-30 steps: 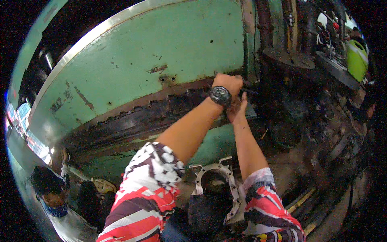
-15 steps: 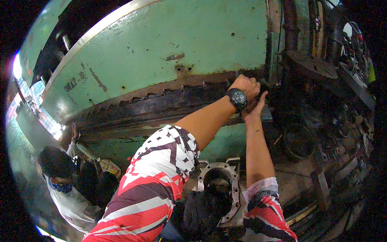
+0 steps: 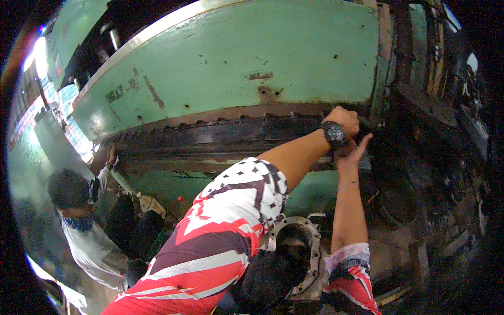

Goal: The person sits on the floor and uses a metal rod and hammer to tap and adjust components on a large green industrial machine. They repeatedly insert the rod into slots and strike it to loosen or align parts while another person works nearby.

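A long dark metal bar (image 3: 226,134) with a notched upper edge runs across the green machine panel (image 3: 236,63). At its right end is my left hand (image 3: 343,123), knuckles up and fingers curled closed, a black watch (image 3: 333,134) on the wrist. My right hand (image 3: 353,151) is just below and against it, thumb stretched up to the right, the fingers curled in and mostly covered by the left hand and watch. Whatever the fingers grip is lost in the dark shadow there.
At the far left a co-worker in a white shirt (image 3: 89,252) crouches, one hand (image 3: 111,157) raised at the bar's other end. A round metal flange with bolt holes (image 3: 316,247) stands below my arms. Dark machine parts (image 3: 441,136) crowd the right side.
The view has turned a little to the left, so the panel and bar appear shifted right. Both my hands stay together at the bar's right end, with nearly the same grip.
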Motion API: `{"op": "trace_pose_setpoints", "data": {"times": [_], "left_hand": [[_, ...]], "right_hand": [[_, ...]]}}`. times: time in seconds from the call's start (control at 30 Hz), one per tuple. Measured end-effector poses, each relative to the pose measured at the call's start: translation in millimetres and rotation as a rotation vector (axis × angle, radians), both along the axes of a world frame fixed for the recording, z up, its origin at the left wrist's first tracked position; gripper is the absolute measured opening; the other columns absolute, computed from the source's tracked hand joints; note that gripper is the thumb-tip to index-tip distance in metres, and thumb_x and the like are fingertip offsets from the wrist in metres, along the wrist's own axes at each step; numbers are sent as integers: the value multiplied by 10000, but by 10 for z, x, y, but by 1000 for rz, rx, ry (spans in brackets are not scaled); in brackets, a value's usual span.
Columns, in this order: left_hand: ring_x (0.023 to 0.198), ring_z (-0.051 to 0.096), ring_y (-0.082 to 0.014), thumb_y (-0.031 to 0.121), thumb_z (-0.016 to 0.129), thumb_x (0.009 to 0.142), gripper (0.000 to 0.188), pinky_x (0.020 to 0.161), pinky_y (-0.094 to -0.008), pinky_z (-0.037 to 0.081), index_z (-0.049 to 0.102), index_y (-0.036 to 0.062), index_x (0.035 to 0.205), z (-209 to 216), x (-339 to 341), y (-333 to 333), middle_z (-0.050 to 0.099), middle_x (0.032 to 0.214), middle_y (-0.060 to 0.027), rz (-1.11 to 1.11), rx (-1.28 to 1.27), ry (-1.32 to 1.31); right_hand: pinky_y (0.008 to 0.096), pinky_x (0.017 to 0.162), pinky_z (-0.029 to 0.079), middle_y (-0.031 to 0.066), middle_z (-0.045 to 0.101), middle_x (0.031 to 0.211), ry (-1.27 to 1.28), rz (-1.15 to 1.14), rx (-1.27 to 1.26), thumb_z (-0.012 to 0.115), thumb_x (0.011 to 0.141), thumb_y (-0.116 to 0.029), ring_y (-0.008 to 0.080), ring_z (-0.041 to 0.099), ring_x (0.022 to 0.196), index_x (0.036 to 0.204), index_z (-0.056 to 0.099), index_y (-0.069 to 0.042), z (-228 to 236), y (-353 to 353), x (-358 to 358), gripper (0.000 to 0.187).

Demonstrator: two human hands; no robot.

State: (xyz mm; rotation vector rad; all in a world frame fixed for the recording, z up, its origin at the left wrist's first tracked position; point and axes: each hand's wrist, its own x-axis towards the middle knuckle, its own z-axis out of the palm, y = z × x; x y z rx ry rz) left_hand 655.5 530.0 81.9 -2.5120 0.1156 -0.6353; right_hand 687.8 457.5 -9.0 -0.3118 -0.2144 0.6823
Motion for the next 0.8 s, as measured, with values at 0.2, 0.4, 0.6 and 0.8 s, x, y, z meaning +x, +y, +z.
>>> {"op": "trace_pose_setpoints", "data": {"times": [0.2,0.4,0.6,0.8], "left_hand": [[925,714,-285,207,605,885,213,724,-431,575,743,73,976,123,16,-199,703,1013,-112,-17,-194,37],[909,694,-324,188,611,860,197,741,-468,576,706,42,954,128,-550,-294,672,1004,-144,80,-459,-227],[1015,660,-361,96,679,745,575,809,-435,580,575,88,1310,-195,-2298,-423,651,1166,-170,-30,-453,-227],[833,666,-353,78,654,764,493,696,-448,551,641,167,1249,-1036,-4402,-391,664,946,-106,228,-820,-210]], "right_hand": [[461,1014,461,136,577,1323,-96,-73,32,556,704,-906,305,563,1199,1347,491,2,-92,-53,251,1115],[479,1038,466,147,576,1328,-128,15,55,570,731,-874,328,567,1210,1363,483,16,-163,24,284,1095],[541,1073,333,257,284,1484,-141,-184,-180,702,703,-788,440,322,1353,1345,407,-32,-390,19,682,1035],[406,789,452,235,502,1138,-151,-115,-292,684,821,-672,313,521,947,1220,509,-83,-388,175,790,733]]}}
